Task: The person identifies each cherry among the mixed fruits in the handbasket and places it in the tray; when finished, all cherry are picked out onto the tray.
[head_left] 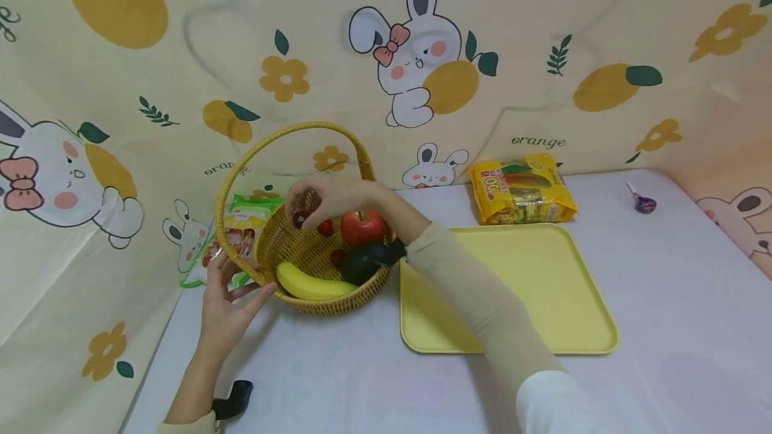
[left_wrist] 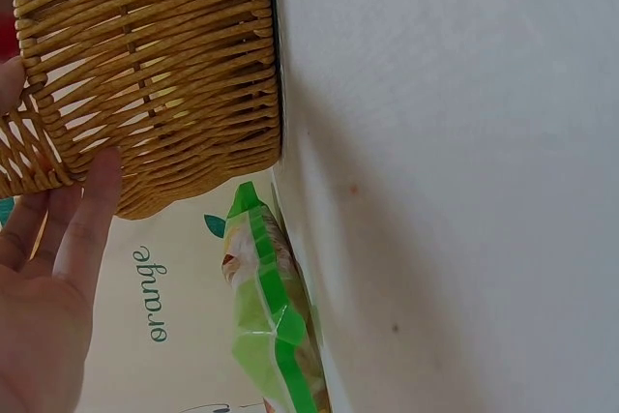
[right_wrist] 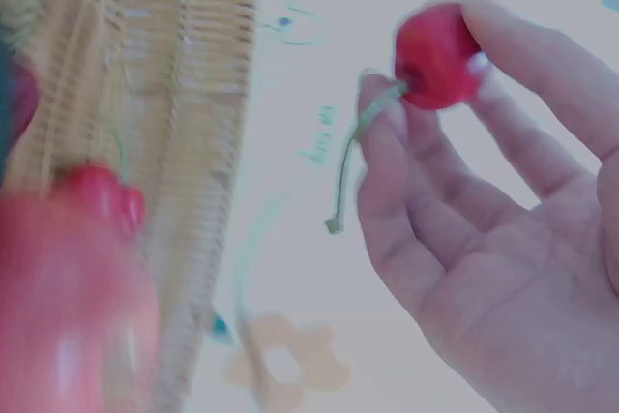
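The basket (head_left: 295, 250), 1 banana (head_left: 313, 284) and 1 apple (head_left: 363, 227) in it, stands left of the tray (head_left: 519, 286), 1 packet (head_left: 523, 189) behind the tray.

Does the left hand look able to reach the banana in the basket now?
Probably yes: the banana lies mostly uncovered in the basket, near the left hand. That hand holds the basket's edge, so it would likely have to let go first.

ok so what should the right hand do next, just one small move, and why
Probably lower the small round red cherry into the yellowish-brown wicker basket: the right hand pinches it, and in the head view it appears over the basket's opening. The left hand grips the basket at its edge, which should help steady it as the cherry goes in.
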`<state>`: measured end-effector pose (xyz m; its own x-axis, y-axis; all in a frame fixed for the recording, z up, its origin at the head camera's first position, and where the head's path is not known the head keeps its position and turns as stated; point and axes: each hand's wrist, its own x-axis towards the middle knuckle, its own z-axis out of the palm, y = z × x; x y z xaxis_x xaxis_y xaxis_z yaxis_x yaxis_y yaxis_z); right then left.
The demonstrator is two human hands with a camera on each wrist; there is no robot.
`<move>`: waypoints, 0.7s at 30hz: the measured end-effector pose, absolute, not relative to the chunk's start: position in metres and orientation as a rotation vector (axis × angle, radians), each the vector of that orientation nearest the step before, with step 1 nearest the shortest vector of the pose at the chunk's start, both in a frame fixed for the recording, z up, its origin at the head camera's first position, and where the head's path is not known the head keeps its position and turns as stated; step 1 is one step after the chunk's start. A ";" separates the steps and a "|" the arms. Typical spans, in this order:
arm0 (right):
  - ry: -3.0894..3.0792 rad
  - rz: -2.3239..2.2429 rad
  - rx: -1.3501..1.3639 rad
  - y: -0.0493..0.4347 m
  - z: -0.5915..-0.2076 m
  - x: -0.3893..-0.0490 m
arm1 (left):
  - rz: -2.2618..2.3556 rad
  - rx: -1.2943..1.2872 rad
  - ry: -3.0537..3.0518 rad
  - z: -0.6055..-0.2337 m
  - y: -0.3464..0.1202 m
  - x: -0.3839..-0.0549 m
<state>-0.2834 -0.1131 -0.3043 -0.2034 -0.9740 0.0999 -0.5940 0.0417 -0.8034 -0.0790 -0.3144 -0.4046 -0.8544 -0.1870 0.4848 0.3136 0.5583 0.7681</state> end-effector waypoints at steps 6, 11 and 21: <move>2.001 -1.177 -1.465 -0.006 -0.310 -0.285 | -1.286 -0.090 -2.265 -0.413 -0.321 -0.081; 2.203 -1.225 -1.266 0.077 -0.350 -0.292 | -1.298 -0.091 -2.260 -0.414 -0.320 -0.082; 2.322 -1.234 -0.873 0.156 -0.398 -0.279 | -1.287 -0.110 -2.255 -0.414 -0.319 -0.081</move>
<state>-0.2791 0.1562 -0.3980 -0.7403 -0.6715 -0.0321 -0.3490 0.4247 -0.8354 -0.0812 -0.3186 -0.4137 -0.8531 -0.1872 0.4870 0.3241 0.5412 0.7759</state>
